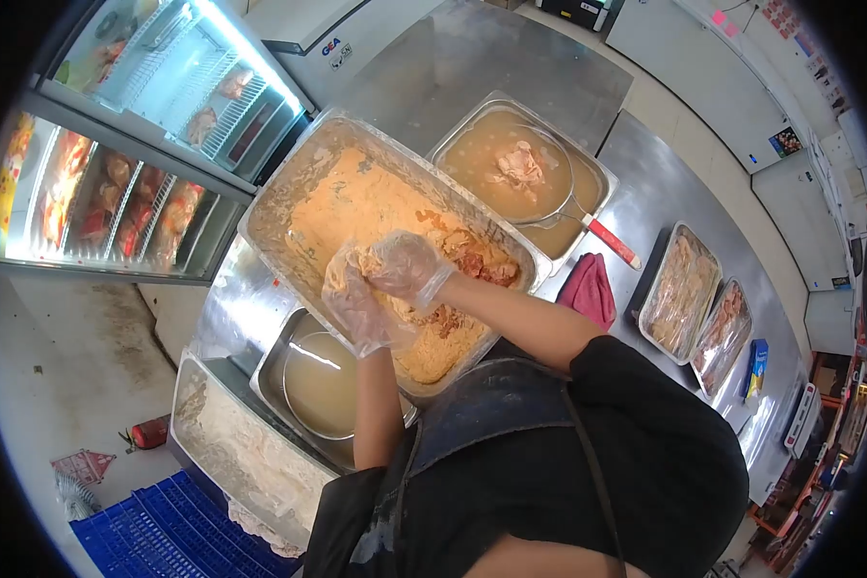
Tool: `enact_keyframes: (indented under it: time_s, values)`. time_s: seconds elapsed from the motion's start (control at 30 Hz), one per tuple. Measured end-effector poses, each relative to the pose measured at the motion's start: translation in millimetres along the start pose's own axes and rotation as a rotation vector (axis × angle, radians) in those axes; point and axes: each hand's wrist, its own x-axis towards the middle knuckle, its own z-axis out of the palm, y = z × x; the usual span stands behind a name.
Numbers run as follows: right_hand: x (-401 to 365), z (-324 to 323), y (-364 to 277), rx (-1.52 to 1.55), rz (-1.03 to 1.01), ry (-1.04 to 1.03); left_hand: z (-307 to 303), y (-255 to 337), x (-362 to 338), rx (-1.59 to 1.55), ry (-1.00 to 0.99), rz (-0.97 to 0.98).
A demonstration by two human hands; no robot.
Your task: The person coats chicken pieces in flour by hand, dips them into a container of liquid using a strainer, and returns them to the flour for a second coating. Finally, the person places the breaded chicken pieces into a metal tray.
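My left hand [350,301] and my right hand [407,268], both in clear plastic gloves, meet over a large metal tray [260,223]. Their fingers are closed against each other and dusted with orange coating. Whatever lies between them is mostly hidden; only a coated orange surface shows. Orange breading flour [352,197] fills most of the tray. Reddish, wet-looking meat pieces [480,262] lie partly covered in the flour, to the right of my right hand and below it.
Behind the tray, a pan of cloudy liquid [472,135] holds a red-handled strainer [612,241] with meat in it. Another liquid pan [323,380] and a white flour tub [250,438] stand left. A red cloth [590,292] and wrapped trays [681,289] lie right. A lit fridge [154,144] borders the table.
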Motion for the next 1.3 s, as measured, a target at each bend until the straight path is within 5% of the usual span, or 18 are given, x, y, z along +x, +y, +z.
enact_keyframes:
  time_s: [0.07,0.13,0.2,0.3,0.37,0.47,0.5,0.53,0.57,0.63,0.67,0.93,1.03,1.17,1.3]
  values:
    - [4.5,-11.4,-0.4,-0.108,0.037,-0.154,-3.8,7.2,-0.7,0.041,-0.043,-0.047]
    - [-5.5,-33.2,-0.6,-0.216,-0.015,-0.094,-13.5,0.0,14.2,-0.154,-0.082,-0.431]
    - [-14.4,-38.4,27.6,-0.330,-0.067,-0.035,-24.1,-10.2,20.8,-0.243,-0.022,-0.425]
    - [-21.1,-29.9,61.5,-0.574,-0.699,0.435,-40.5,-36.0,20.8,-0.144,0.044,-0.474]
    - [-14.2,-57.6,42.0,-0.478,0.005,-0.151,-38.1,-40.0,31.0,0.011,0.065,-0.494]
    - [-24.9,-110.6,35.6,-0.572,0.095,-0.084,-43.2,-35.8,18.6,-0.006,-0.026,-0.403]
    - [-24.3,-144.5,13.1,-0.536,0.328,-0.168,-45.8,-37.9,18.4,0.047,-0.061,-0.357]
    - [-29.4,-154.3,37.2,-0.977,0.218,-0.222,-48.8,-39.3,17.3,0.101,-0.095,-0.313]
    - [-43.8,-154.9,105.0,-1.091,0.050,-0.065,-49.5,-34.1,16.1,0.097,-0.083,-0.316]
    - [-34.8,-166.1,154.6,-0.981,0.233,-0.005,-48.0,-18.4,11.9,0.222,-0.159,-0.315]
    - [-22.6,-179.0,150.2,-0.746,0.577,-0.101,-50.1,-22.0,11.1,0.221,-0.156,-0.318]
    - [27.0,-165.3,175.1,-0.792,0.664,-0.167,-53.3,-26.9,9.4,0.374,-0.219,-0.230]
    - [38.6,-178.4,190.2,-0.823,0.589,-0.221,-58.0,-36.7,4.3,0.187,-0.188,-0.144]
    - [23.1,-211.4,162.4,-0.757,0.632,-0.214,-60.5,-26.9,9.7,0.258,-0.177,-0.243]
    - [0.7,-197.2,208.3,-0.935,0.507,-0.292,-54.1,-19.9,6.8,0.333,-0.216,-0.233]
